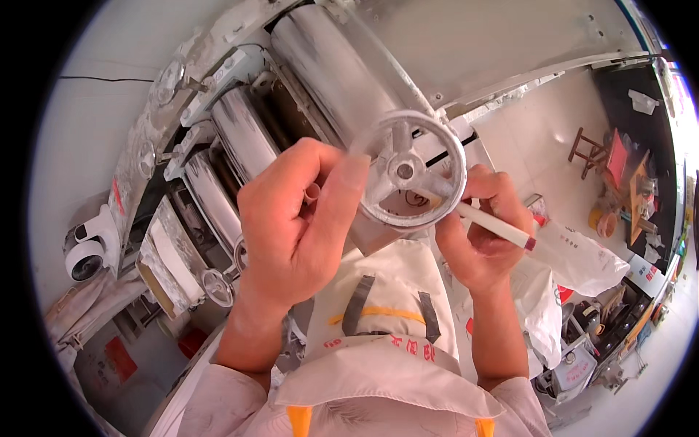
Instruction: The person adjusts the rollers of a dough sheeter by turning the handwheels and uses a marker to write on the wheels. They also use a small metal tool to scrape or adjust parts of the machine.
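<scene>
My right hand (pixel 491 233) grips a white marker pen (pixel 502 228) with a dark red end, just right of a metal handwheel (pixel 455 182). The pen's other end goes out of sight behind the wheel's rim. Through the spokes a dark handwritten mark (pixel 417 198) shows on a flat surface. Left of the wheel, my left hand (pixel 295 218) is closed, its thumb blurred near the rim. A small hollow reddish piece, like a marker cap (pixel 312 193), peeks out between its fingers.
Shiny metal rollers (pixel 331 65) of a machine run up to the left. A smaller handwheel (pixel 218 287) and a white camera (pixel 89 251) are at the left. White sacks (pixel 582 255) stand right of my arm. A folding stool (pixel 608 156) is farther off.
</scene>
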Demonstrator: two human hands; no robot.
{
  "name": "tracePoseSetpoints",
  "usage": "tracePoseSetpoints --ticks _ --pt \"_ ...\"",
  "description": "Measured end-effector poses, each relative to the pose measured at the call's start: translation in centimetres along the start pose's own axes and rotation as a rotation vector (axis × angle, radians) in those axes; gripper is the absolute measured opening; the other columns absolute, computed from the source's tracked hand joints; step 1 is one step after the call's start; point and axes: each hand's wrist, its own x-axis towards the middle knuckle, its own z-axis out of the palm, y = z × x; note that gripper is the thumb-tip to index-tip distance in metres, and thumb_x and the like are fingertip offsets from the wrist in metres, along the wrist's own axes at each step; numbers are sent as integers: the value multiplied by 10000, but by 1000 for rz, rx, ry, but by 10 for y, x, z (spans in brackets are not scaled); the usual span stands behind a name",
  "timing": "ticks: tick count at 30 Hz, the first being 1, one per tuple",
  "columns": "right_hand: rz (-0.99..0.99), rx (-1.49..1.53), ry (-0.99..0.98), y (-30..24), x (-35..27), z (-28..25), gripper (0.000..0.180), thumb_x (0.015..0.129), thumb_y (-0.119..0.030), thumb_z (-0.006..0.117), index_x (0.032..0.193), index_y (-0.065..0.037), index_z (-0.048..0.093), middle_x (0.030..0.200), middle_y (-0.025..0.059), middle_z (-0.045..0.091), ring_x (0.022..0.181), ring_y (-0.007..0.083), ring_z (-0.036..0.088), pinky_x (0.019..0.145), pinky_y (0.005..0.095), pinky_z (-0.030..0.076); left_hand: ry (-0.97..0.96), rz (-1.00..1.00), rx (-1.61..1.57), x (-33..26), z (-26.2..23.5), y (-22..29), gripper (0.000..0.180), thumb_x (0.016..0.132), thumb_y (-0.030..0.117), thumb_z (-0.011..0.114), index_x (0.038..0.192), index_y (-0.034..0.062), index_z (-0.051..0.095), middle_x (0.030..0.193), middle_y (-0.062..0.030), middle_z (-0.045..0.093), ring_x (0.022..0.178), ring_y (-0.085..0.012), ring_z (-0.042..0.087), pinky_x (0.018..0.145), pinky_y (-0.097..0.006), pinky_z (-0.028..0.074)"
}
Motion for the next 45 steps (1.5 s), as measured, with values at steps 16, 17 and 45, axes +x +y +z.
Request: tracePoseSetpoints --ticks 16,17,45 --pt "6 -143 -8 0 6 2 187 733 89 764 865 -19 689 763 42 667 612 135 585 553 264 460 22 36 -33 -1 5 -7 236 1082 95 682 876 -16 655 640 44 531 578 -5 391 501 -219 292" --pt "3 -142 -7 0 6 2 191 730 96 761 864 -18 687 764 42 668 614 138 587 553 266 462 19 35 -30 -1 6 -7 236 1082 94 681 875 -16 656 639 44 531 578 -5 391 502 -218 293" --pt "5 -294 -37 -13 13 4 220 705 106 762 845 -23 653 744 52 668 608 161 599 552 282 473 19 27 12 1 5 -4 240 1071 100 700 858 -2 659 635 42 529 586 -11 403 508 -216 308"
